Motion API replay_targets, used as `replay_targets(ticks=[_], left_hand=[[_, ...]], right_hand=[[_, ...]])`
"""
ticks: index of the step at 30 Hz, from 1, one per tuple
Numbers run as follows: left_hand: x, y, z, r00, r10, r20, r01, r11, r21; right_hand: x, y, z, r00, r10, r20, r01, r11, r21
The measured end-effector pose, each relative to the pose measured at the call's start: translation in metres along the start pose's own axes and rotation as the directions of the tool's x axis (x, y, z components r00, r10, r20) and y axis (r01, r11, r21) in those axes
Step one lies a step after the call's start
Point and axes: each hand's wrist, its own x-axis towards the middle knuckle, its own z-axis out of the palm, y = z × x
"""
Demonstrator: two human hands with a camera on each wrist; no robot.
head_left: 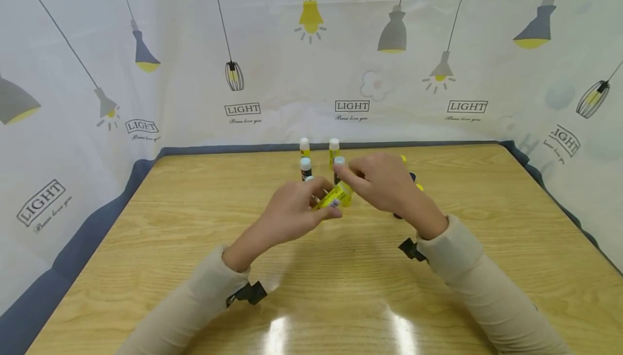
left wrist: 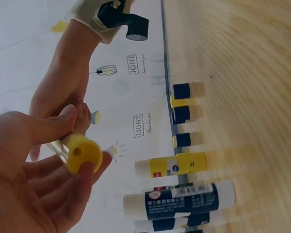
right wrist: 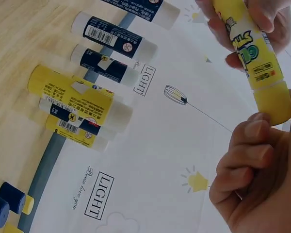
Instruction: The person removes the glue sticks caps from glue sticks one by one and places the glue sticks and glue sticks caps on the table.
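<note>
A yellow glue stick (head_left: 332, 198) is held up at a tilt over the table, between both hands. My left hand (head_left: 290, 210) grips its body; in the left wrist view the round, hollow yellow end of the glue stick (left wrist: 85, 154) faces the camera, with fingertips at its rim. The right hand (head_left: 384, 183) pinches the plain yellow cap (right wrist: 274, 103) at the other end, thumb and curled fingers around it. In the right wrist view, the cap sits against the labelled body, with a thin seam between them.
Behind the hands stand several glue sticks with white tops, some navy (left wrist: 182, 201), some yellow (right wrist: 70, 94). Several navy and yellow caps (left wrist: 181, 91) lie to their right. A printed curtain (head_left: 292, 84) borders the wooden table (head_left: 194, 236) at the back and sides.
</note>
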Motion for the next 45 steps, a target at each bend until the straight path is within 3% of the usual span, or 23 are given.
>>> replay_targets(ticks=[2, 5, 10, 13, 16, 23, 26, 30, 34, 37, 40, 42, 45], left_hand=[[-0.001, 0.002, 0.001, 0.997, 0.001, -0.073, 0.005, 0.997, 0.080], [-0.002, 0.002, 0.002, 0.994, 0.020, -0.107, -0.007, 0.993, 0.115], [0.000, -0.004, 0.002, 0.999, 0.044, -0.001, -0.044, 0.999, 0.003], [0.002, -0.007, 0.000, 0.994, 0.039, 0.099, -0.026, 0.991, -0.130], [0.003, -0.008, -0.001, 0.991, 0.022, 0.132, 0.000, 0.986, -0.164], [0.001, -0.001, 0.003, 0.999, -0.039, -0.033, 0.038, 0.999, -0.023], [0.001, -0.001, 0.004, 0.997, -0.023, -0.079, 0.022, 1.000, -0.012], [0.001, -0.002, 0.004, 0.996, -0.002, -0.087, -0.003, 0.999, -0.051], [0.001, -0.005, 0.002, 1.000, 0.005, -0.027, -0.009, 0.990, -0.139], [0.002, -0.007, 0.001, 0.996, -0.008, 0.093, 0.029, 0.974, -0.223], [0.003, -0.008, 0.002, 0.982, -0.012, 0.187, 0.059, 0.967, -0.248], [0.003, -0.008, 0.002, 0.980, -0.021, 0.198, 0.067, 0.972, -0.227], [0.002, -0.007, 0.003, 0.989, -0.044, 0.141, 0.067, 0.984, -0.165]], right_hand=[[0.000, 0.000, 0.000, 0.999, 0.040, 0.036, -0.041, 0.999, 0.011], [0.001, 0.002, 0.001, 0.996, 0.050, 0.079, -0.052, 0.998, 0.021], [0.001, 0.004, 0.004, 0.999, -0.001, 0.039, 0.000, 0.999, 0.034], [0.001, 0.005, 0.005, 0.999, -0.034, -0.013, 0.035, 0.998, 0.051], [0.001, 0.006, 0.006, 0.998, -0.040, -0.040, 0.042, 0.997, 0.060], [-0.001, 0.004, 0.005, 1.000, 0.009, -0.012, -0.009, 1.000, 0.030], [-0.001, 0.004, 0.004, 1.000, 0.002, 0.000, -0.002, 0.999, 0.035], [0.000, 0.005, 0.004, 1.000, -0.017, -0.016, 0.018, 0.999, 0.047], [0.000, 0.005, 0.004, 0.998, -0.045, -0.047, 0.047, 0.997, 0.054], [0.001, 0.006, 0.005, 0.996, -0.064, -0.064, 0.067, 0.996, 0.055], [0.001, 0.006, 0.005, 0.997, -0.062, -0.045, 0.064, 0.997, 0.047], [0.001, 0.006, 0.005, 0.999, -0.041, -0.015, 0.041, 0.998, 0.038], [0.001, 0.005, 0.004, 0.999, 0.012, 0.050, -0.013, 1.000, 0.016]])
